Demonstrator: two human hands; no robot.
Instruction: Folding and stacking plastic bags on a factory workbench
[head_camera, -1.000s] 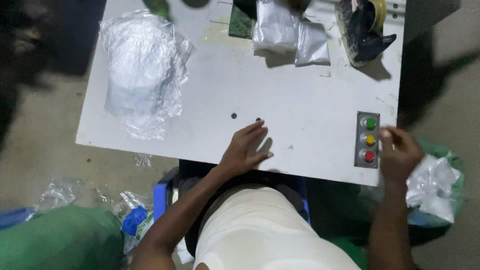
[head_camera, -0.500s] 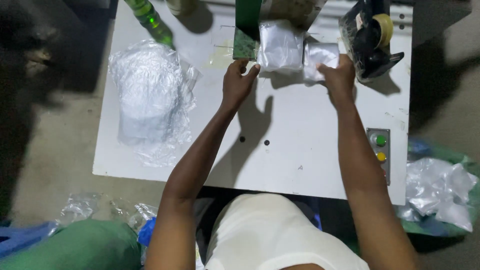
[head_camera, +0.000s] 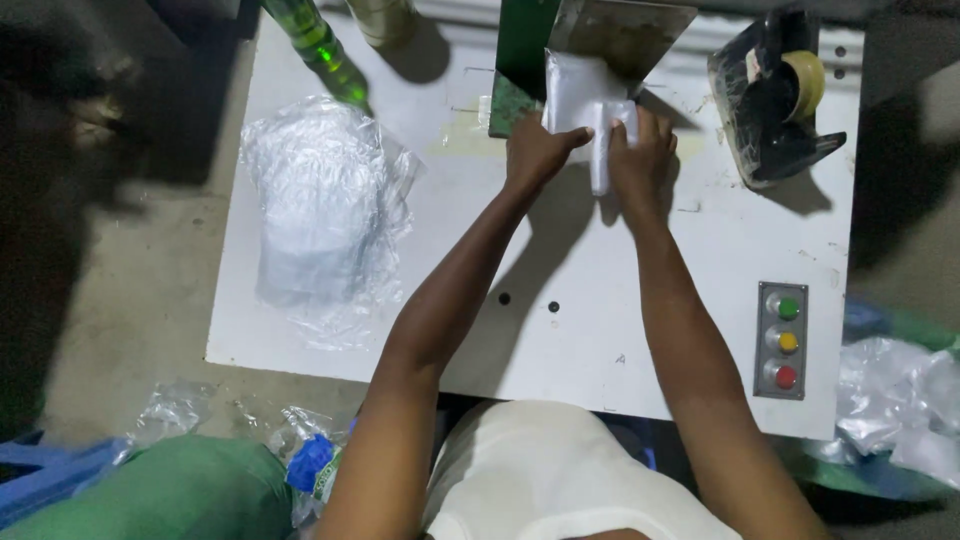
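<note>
A white table (head_camera: 330, 330) stood on a dim concrete floor and filled most of the view from above. Below its near edge, clear plastic wrappers (head_camera: 170, 410) lay on the floor by a green bundle (head_camera: 160, 495), and at the near right corner more crumpled plastic (head_camera: 900, 400) was heaped beside the table. On the table near that corner sat a grey control panel (head_camera: 782, 340) with green, yellow and red buttons in a row. Two small dark holes (head_camera: 527, 302) showed near the middle of the surface. Toward the left edge lay a stack of clear plastic bags (head_camera: 320, 215). Both arms reached across to the far edge, where the left hand (head_camera: 535, 150) and the right hand (head_camera: 640, 160) were closed on a white plastic pouch (head_camera: 585, 95), the left at its left side and the right wrapped around its lower right part. The pouch's upper end sat under a metal plate on a green machine (head_camera: 525, 50). At the far right corner stood a black tape dispenser (head_camera: 780, 95), and at the far left corner a green bottle (head_camera: 315, 45) lay tilted.
</note>
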